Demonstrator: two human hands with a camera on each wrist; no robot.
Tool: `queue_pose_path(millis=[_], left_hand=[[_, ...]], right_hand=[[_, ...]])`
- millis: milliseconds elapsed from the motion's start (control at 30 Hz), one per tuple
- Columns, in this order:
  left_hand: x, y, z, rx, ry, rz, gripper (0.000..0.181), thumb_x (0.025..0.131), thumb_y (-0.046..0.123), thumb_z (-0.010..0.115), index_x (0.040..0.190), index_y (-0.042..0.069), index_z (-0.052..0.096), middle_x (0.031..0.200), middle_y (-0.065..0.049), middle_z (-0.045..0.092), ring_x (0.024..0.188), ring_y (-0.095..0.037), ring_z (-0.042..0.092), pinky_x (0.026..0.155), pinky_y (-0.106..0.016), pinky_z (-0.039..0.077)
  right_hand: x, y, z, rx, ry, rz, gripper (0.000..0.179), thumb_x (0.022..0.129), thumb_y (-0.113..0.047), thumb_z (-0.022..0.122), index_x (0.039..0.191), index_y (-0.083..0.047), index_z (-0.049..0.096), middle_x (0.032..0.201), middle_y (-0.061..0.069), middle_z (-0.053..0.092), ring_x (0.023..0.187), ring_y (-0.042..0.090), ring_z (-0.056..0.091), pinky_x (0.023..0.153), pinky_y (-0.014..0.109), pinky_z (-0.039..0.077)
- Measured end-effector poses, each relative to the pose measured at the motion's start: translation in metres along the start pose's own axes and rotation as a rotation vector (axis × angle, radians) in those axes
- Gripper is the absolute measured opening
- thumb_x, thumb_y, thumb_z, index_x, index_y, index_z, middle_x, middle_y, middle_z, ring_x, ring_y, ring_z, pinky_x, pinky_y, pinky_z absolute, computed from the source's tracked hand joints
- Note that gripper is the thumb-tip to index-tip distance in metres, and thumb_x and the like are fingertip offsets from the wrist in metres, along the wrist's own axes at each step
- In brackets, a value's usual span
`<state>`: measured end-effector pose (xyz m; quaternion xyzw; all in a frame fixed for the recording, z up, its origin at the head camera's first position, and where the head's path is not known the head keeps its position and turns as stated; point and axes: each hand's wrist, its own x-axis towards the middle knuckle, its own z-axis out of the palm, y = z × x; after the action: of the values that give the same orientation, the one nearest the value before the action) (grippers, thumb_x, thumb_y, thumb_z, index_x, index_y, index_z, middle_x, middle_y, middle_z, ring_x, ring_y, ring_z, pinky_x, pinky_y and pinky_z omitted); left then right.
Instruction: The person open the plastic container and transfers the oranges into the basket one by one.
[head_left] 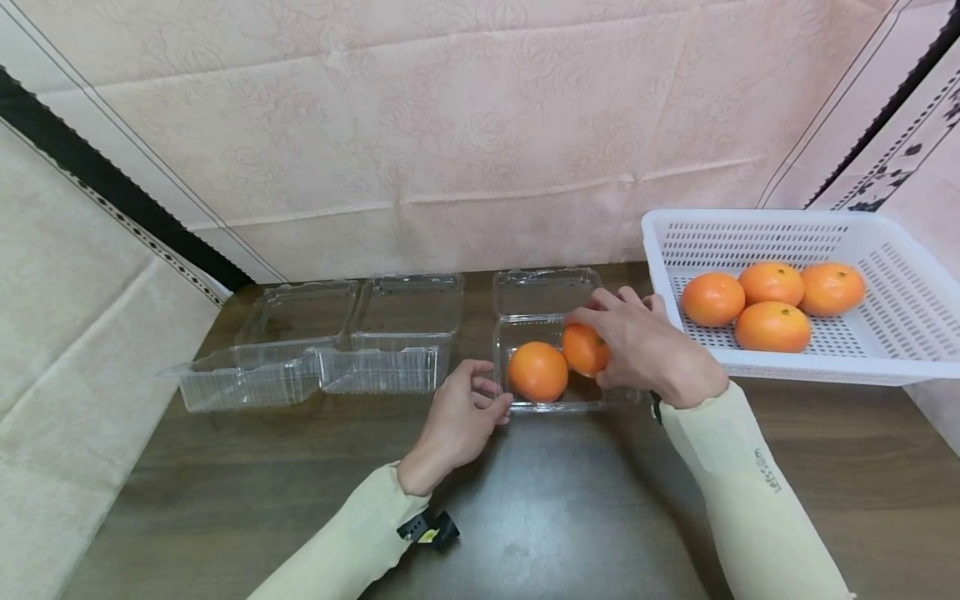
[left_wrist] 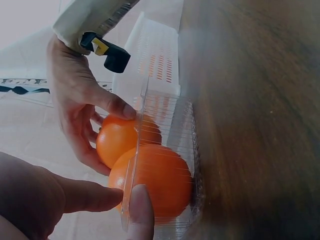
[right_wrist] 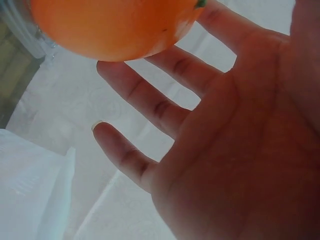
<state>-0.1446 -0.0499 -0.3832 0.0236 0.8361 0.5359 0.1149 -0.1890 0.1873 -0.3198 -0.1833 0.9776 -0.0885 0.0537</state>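
Observation:
In the head view, a clear plastic clamshell container (head_left: 551, 407) stands with its lid folded back, one orange (head_left: 537, 372) sitting in its left part. My right hand (head_left: 648, 346) holds a second orange (head_left: 586, 350) at the container's right part, fingers around its top and sides. In the left wrist view, that orange (left_wrist: 115, 140) is partly inside the container wall. My left hand (head_left: 463, 417) pinches the container's near-left rim, with thumb and index finger on either side of the wall. The right wrist view has the held orange (right_wrist: 120, 30) against the fingers.
A white perforated basket (head_left: 817, 365) at the right contains several oranges (head_left: 772, 327). Two more open clear containers (head_left: 251, 387) (head_left: 382, 371) stand side by side at the left on the dark wooden table (head_left: 300, 492). Pale patterned cloth (head_left: 450, 142) hangs behind.

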Motion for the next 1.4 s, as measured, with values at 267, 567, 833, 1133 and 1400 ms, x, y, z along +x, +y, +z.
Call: queue_pose_path(millis=[267,567,833,1133,1400], left_hand=[[-0.001,0.001,0.0,0.004,-0.006,0.002,0.049,0.095,0.007,0.071,0.139,0.001,0.05,0.107,-0.014,0.065,0.077,-0.014,0.071,0.07,-0.028,0.063],[-0.001,0.001,0.0,0.0,-0.007,0.015,0.049,0.095,0.007,0.071,0.139,0.0,0.05,0.107,-0.014,0.065,0.078,-0.014,0.071,0.069,-0.029,0.063],[0.0,0.001,0.0,0.004,-0.004,0.009,0.049,0.095,0.006,0.071,0.139,0.0,0.05,0.108,-0.014,0.065,0.077,-0.014,0.07,0.068,-0.028,0.062],[-0.001,0.0,0.0,0.004,-0.008,0.018,0.049,0.096,0.006,0.07,0.139,0.0,0.049,0.109,-0.015,0.065,0.078,-0.015,0.071,0.07,-0.029,0.063],[-0.001,0.0,0.0,0.011,-0.007,0.018,0.049,0.096,0.006,0.07,0.139,0.0,0.049,0.109,-0.015,0.065,0.078,-0.015,0.071,0.07,-0.029,0.063]], right_hand=[[-0.004,0.001,-0.004,-0.005,0.013,0.001,0.076,0.066,-0.012,0.092,0.135,-0.022,0.063,0.129,0.008,0.056,0.117,0.034,0.046,0.09,0.052,0.039],[-0.008,-0.001,-0.008,-0.003,0.024,-0.008,0.074,0.068,-0.013,0.091,0.136,-0.021,0.063,0.128,0.008,0.056,0.117,0.034,0.046,0.088,0.05,0.04],[-0.012,-0.002,-0.011,0.014,0.031,-0.019,0.074,0.068,-0.012,0.092,0.135,-0.019,0.063,0.126,0.008,0.056,0.113,0.034,0.047,0.09,0.049,0.043],[-0.013,-0.003,-0.014,0.01,0.035,-0.017,0.071,0.069,-0.013,0.09,0.134,-0.019,0.062,0.127,0.008,0.056,0.116,0.034,0.047,0.088,0.049,0.042],[-0.015,-0.004,-0.015,-0.002,0.049,-0.023,0.07,0.07,-0.014,0.091,0.134,-0.019,0.063,0.128,0.009,0.056,0.117,0.034,0.047,0.086,0.048,0.04]])
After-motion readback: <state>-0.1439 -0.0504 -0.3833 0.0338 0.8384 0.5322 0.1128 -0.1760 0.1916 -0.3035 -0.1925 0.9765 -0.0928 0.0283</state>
